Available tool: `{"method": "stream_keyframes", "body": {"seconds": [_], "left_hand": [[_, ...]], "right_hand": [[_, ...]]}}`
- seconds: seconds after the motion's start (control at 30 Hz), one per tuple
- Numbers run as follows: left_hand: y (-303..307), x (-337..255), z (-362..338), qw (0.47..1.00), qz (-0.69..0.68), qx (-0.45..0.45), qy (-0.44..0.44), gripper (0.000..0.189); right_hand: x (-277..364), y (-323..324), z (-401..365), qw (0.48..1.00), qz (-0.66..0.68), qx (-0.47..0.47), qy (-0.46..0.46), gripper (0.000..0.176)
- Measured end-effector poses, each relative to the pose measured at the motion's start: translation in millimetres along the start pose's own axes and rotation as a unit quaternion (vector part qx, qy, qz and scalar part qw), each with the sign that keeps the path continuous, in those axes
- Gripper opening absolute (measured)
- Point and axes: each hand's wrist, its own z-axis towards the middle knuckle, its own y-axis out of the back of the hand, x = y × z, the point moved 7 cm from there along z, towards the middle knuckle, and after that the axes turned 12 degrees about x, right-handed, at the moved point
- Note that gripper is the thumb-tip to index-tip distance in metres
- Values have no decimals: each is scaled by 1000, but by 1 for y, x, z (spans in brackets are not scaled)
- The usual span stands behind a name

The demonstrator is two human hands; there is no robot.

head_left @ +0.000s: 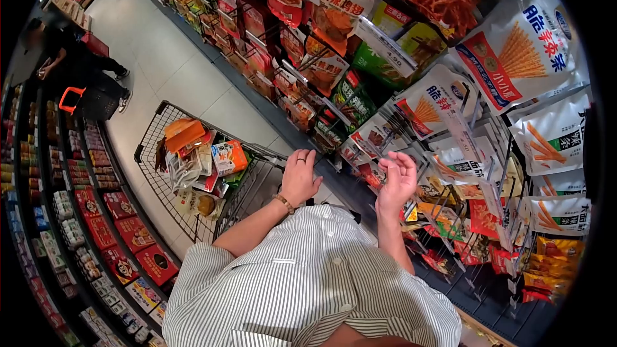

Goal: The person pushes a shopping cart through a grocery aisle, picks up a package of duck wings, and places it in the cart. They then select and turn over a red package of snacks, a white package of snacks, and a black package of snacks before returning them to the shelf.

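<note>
My left hand (299, 178), with a ring and a beaded bracelet, lies at the near end of a wire shopping cart (225, 130), overlapping its handle area. Its fingers are stretched out and the thumb stands apart. Several packaged groceries fill the cart, among them an orange packet (184, 135) and an orange-and-white box (229, 157). My right hand (397, 183) is raised in front of the snack rack, fingers loosely curled and apart, nothing in it. Close by hang a white snack bag (432, 104) and, higher up, a larger white snack bag (514, 45).
Hooks with bagged snacks and price tags (384, 46) line the right side. Shelves with red boxes (156, 265) run along the left. Up the tiled aisle (173, 58) stands a person in dark clothes (93, 67) beside a black basket (98, 101) with an orange handle.
</note>
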Motion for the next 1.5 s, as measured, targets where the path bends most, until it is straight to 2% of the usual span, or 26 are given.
{"method": "stream_keyframes", "body": {"seconds": [0.2,0.5,0.9,1.1,1.3,1.5], "left_hand": [[17,26,12,1000,3,10,-3,79],[33,52,23,999,4,36,-20,80],[44,63,32,999,13,42,-11,83],[53,62,44,999,29,43,-6,83],[58,59,53,998,25,55,-2,84],[53,58,51,998,34,61,-8,85]], "right_hand": [[22,-60,12,997,-6,67,45,31],[31,-102,18,996,-18,57,63,36],[22,-117,43,992,-10,82,94,41],[14,-125,61,991,46,101,69,44],[15,-118,72,987,57,118,93,43],[9,-106,74,988,85,111,72,43]]}}
